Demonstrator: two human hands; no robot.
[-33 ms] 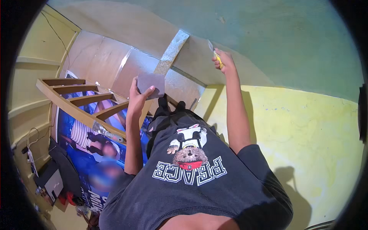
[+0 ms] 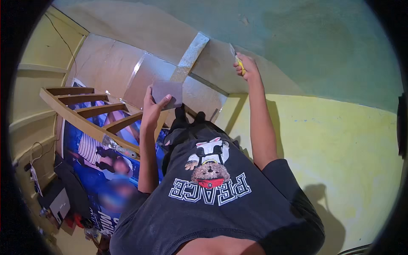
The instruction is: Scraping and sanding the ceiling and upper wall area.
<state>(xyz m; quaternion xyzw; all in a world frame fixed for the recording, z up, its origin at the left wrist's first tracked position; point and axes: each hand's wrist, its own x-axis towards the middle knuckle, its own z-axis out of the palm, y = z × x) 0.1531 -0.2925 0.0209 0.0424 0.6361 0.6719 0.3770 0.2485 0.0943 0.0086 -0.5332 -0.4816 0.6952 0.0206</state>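
My left hand (image 2: 154, 111) is closed around a flat grey square plate (image 2: 166, 90), with the thumb across its face. My right arm reaches up and out, and my right hand (image 2: 247, 67) grips a putty knife (image 2: 239, 63) with a yellow handle and a pale metal blade. The blade tip points up at the large surface, part beige and part grey-green (image 2: 263, 25). Whether it touches that surface I cannot tell.
A wooden ladder-like frame (image 2: 91, 111) leans at the left, over a blue printed banner (image 2: 80, 170). A pale speckled beam (image 2: 192, 53) stands beyond my left hand. The yellow wall (image 2: 335, 136) is at the right. Dark items and cables (image 2: 59, 204) lie lower left.
My right hand and the putty knife have shifted very slightly left and down. The left hand and its plate look almost the same.
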